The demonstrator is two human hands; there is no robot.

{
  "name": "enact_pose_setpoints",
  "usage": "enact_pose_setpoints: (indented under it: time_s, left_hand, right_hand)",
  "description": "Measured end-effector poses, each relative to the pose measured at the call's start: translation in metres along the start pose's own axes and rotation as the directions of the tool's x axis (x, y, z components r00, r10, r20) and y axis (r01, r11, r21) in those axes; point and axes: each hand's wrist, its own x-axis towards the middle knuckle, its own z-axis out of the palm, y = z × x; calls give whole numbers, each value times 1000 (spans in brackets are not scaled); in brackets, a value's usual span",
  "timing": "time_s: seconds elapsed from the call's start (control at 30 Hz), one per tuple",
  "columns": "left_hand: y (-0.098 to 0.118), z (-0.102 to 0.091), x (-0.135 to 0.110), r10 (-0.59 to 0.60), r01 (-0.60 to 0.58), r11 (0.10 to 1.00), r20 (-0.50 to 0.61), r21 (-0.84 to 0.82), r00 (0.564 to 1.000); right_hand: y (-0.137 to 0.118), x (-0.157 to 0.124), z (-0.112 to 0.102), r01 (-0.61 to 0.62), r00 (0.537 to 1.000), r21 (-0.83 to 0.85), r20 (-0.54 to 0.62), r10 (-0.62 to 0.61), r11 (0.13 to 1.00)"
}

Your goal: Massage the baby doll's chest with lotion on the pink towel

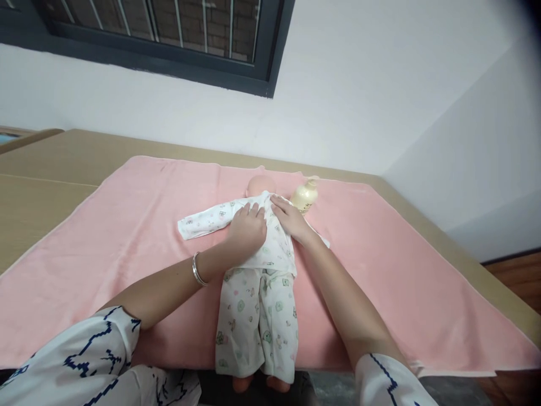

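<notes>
A baby doll [261, 184] lies stretched out on a pink cloth [139, 225], its head away from me and its feet past the near edge. It wears a white long-sleeved shirt [276, 251] and matching printed trousers [240, 321]. My left hand [248, 232] rests on the upper part of the shirt, fingers bent and closed on the fabric; the fingertips are partly hidden. My right hand [291, 219] lies on the shirt near the other shoulder, fingers stretched out. One sleeve [205, 223] spreads to the left; the other is mostly covered by my right arm.
A cream-coloured bottle [305, 195] lies tilted on the cloth beside the doll's head, close to my right hand. Beneath the cloth is a wooden table [88, 149]. A white wall [338, 101] and a dark-framed window [253, 70] stand behind it.
</notes>
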Motion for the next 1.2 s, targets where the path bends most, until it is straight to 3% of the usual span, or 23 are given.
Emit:
enact_pose_setpoints:
  time_s: [0.1,0.23,0.33,0.4,0.5,0.67,0.8,0.93,1.07,1.2]
  left_hand:
    - [-3,-6,3,37,-37,999,19,-24,999]
    - [-29,-5,23,-73,81,986,61,-143,995]
    - [-40,-3,32,-117,138,973,121,-187,986]
    - [-35,-2,29,-140,152,979,99,-132,985]
    - [-14,-2,13,-172,171,985,24,15,985]
    - [6,0,-4,-98,101,990,-36,94,995]
    - [-14,5,11,-170,170,985,-8,-8,985]
    - [-26,9,23,-259,261,963,24,-71,965]
    - [-16,3,17,-217,217,976,-36,-2,976]
    - [-9,-3,12,-112,112,993,-6,34,994]
  right_hand:
    - [2,2,-1,-19,1000,-51,-20,18,999]
    - [-32,-16,10,4,1000,-234,-14,-7,972]
    - [-56,-32,19,33,999,-277,16,-30,960]
    - [-59,-34,22,32,999,-258,25,-27,966]
    - [-42,-23,21,-33,999,-165,-2,33,986]
    - [-21,-6,18,-112,994,-126,-17,111,986]
    - [-51,-28,21,-125,992,-301,-45,117,945]
    - [-79,-47,18,-61,997,-413,19,76,909]
    - [-61,-30,7,-73,995,-320,35,89,945]
    - [-28,-8,2,-34,999,-198,-6,34,980]
